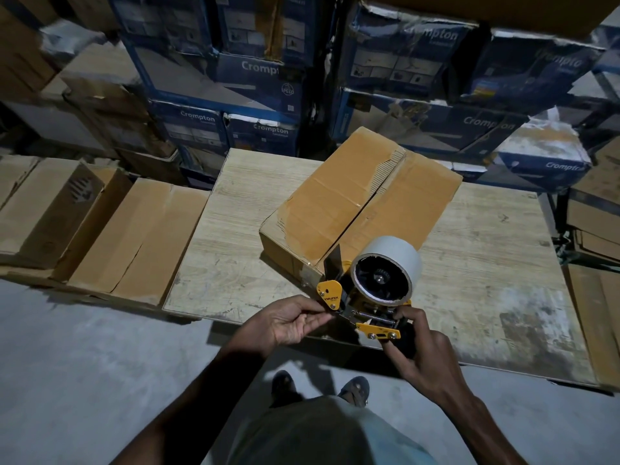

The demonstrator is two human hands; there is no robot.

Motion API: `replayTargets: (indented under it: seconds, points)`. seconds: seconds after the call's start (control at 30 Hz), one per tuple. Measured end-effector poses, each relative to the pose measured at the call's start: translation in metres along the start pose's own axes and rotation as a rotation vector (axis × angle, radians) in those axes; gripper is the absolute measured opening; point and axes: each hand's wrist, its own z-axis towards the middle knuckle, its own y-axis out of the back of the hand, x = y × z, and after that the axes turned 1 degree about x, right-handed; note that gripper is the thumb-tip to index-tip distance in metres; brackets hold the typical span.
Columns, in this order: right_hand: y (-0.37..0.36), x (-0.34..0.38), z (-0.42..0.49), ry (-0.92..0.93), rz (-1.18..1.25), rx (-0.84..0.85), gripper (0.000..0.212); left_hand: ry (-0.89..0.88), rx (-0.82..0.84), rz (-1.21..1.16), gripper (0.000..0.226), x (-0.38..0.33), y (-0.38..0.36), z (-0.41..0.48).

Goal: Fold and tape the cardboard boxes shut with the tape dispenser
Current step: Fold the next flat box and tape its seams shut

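The brown cardboard box [339, 203] lies on the pale wooden table [235, 236], at about 12 o'clock from both hands and just beyond them. Its top flaps are folded down and meet in a bare centre seam [369, 199]. The seam's long axis runs from the near corner away toward 1 o'clock, and no fresh strip shows along it.

The yellow-and-black metal tape dispenser [365, 300] is held in the air at the box's near corner, with its wide pale grey tape roll [391, 263] over the near edge of the box. The right hand [422, 350] is at 5 o'clock from the roll, its fingers wrapped round the dark handle. The left hand [288, 322] is at 8 o'clock, thumb and fingers [318, 319] pinched together at the dispenser's front mouth. Whether they hold a loose tape end I cannot tell.

The box looks worn: a creased top, a glossy patch of old tape on the left flap, and torn corrugation at the seam's far end. I judge taping has not begun. The likely next move is setting the tape's end at the near corner and drawing along the seam toward 1 o'clock.
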Motion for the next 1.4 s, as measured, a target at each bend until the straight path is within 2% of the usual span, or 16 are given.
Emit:
replayTargets:
  seconds: [0.1, 0.17, 0.27, 0.43, 0.57, 0.83, 0.9, 0.97, 1.1, 1.23, 1.4]
  points:
    - [-0.002, 0.001, 0.000, 0.003, -0.009, 0.010, 0.054, -0.004, -0.034, 0.103, 0.011, -0.006, 0.000, -0.001]
    - [-0.004, 0.002, 0.001, -0.001, -0.037, 0.021, 0.052, -0.051, -0.093, 0.215, 0.014, -0.011, -0.001, 0.002]
    - [-0.010, 0.004, 0.004, -0.004, -0.080, 0.022, 0.043, -0.124, -0.155, 0.394, 0.009, -0.022, -0.002, 0.007]
    - [-0.019, 0.009, 0.020, 0.038, -0.107, 0.040, 0.033, -0.240, -0.200, 0.598, 0.017, -0.050, 0.010, 0.015]
    - [-0.021, 0.017, 0.036, 0.035, -0.089, 0.039, 0.034, -0.271, -0.184, 0.659, 0.032, -0.081, 0.016, 0.013]
    - [-0.013, 0.031, 0.067, 0.020, -0.170, -0.008, 0.035, -0.322, -0.086, 0.708, 0.007, -0.141, 0.028, 0.000]
    - [-0.010, 0.027, 0.061, -0.001, -0.179, -0.011, 0.036, -0.339, -0.100, 0.648, 0.023, -0.170, 0.048, -0.006]
    - [-0.010, 0.024, 0.058, -0.017, -0.181, -0.004, 0.037, -0.344, -0.118, 0.637, 0.029, -0.196, 0.063, -0.008]
    - [-0.019, 0.026, 0.070, -0.009, -0.198, 0.001, 0.042, -0.367, -0.151, 0.692, 0.019, -0.221, 0.066, 0.002]
    - [-0.026, 0.027, 0.091, 0.005, -0.191, -0.032, 0.043, -0.387, -0.176, 0.690, 0.024, -0.234, 0.073, 0.011]
    - [-0.038, 0.021, 0.103, 0.058, -0.213, -0.016, 0.041, -0.408, -0.203, 0.714, 0.019, -0.240, 0.084, 0.019]
